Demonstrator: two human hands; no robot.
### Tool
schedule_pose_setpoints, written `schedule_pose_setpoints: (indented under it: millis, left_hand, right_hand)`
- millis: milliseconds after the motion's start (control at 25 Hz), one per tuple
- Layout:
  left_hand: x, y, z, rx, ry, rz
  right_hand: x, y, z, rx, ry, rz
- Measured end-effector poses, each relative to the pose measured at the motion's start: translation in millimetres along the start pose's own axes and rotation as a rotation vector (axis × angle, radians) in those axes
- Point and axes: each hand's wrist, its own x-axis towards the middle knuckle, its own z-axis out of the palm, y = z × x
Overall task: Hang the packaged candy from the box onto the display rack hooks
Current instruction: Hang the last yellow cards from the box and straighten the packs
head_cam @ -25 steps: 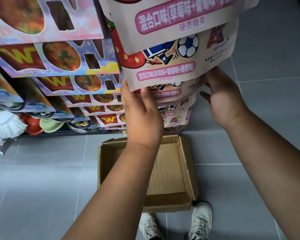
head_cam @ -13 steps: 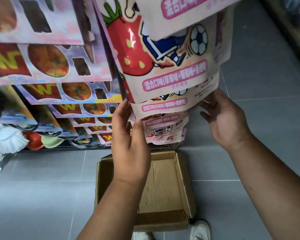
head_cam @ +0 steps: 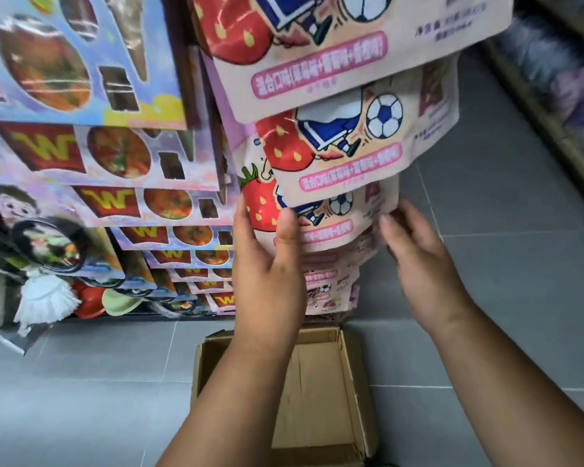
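Observation:
A column of cream-and-pink candy bags printed with a strawberry and a football hangs down the rack; the hooks are hidden. My left hand holds the left edge of one candy bag in the middle of the column, thumb pressed on its front and fingers behind its edge. My right hand is blurred, its straight fingers at that bag's right edge. More bags overlap above and below. The cardboard box lies open on the floor under my arms, with no bags visible inside.
A column of shiny packages marked with a W hangs just left of the candy. A white mop head and red and green items sit low at the left. A shelf edge runs along the right. Grey floor tiles surround the box.
The view has dropped and closed in on the rack. My left hand went from lying flat beside the bags to taking one with the thumb in front. My right hand stayed at the right edge.

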Motion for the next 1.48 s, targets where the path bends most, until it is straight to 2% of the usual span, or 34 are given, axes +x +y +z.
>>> schedule_pose_setpoints:
  millis: [120, 240, 320, 400, 680, 960, 1120, 1480]
  left_hand:
    - [0, 16, -5, 0.025, 0.031, -0.036]
    - [-2, 44, -8, -0.1, 0.038, -0.015]
    - [2, 60, -8, -0.198, 0.017, 0.012]
    - [4, 77, -8, -0.19, -0.016, 0.019]
    - [4, 104, -11, -0.024, -0.027, -0.042]
    - [10, 132, -25, -0.121, 0.068, -0.043]
    - [15, 152, -25, 0.038, 0.063, -0.009]
    - [28, 152, -42, 0.267, 0.071, 0.058]
  right_hand:
    - [-3, -24, -8, -0.045, 0.085, -0.001]
    - [5, -74, -9, 0.079, 0.149, -0.117]
    - [12, -97, -6, 0.151, 0.125, -0.174]
    - [13, -110, -1, 0.127, 0.047, -0.195]
    - [-7, -107, 1, -0.039, -0.102, -0.026]
    - [1, -165, -11, 0.091, -0.063, -0.138]
    - [-1, -180, 4, 0.007, -0.144, -0.161]
    - [-9, -175, 9, -0.066, -0.126, -0.083]
